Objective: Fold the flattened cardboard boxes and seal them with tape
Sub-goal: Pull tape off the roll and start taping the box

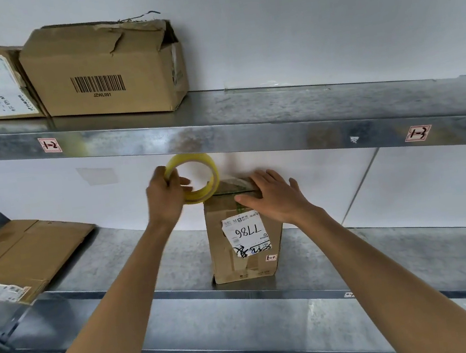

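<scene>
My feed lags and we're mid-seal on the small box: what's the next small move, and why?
Probably pull the tape roll in the left hand down over the small box's top left edge, with the right hand pressing flat on top. The roll sits at that edge, and clear tape appears to run from it under the right hand.

Tape roll (pixel 201 194) in my left hand (pixel 167 197): translucent yellow. Small box (pixel 231 264): brown cardboard, dark green strip near its top, white label (pixel 246 234) with black handwritten 7786 and black print. Shelf (pixel 250 139): grey metal, mottled; 2 white tags (pixel 49 145) with red borders on its front edge. Upper box (pixel 100 60): brown, black barcode over JZWL001. Flattened cardboard (pixel 29 248): brown. Wall (pixel 324 18): white
</scene>
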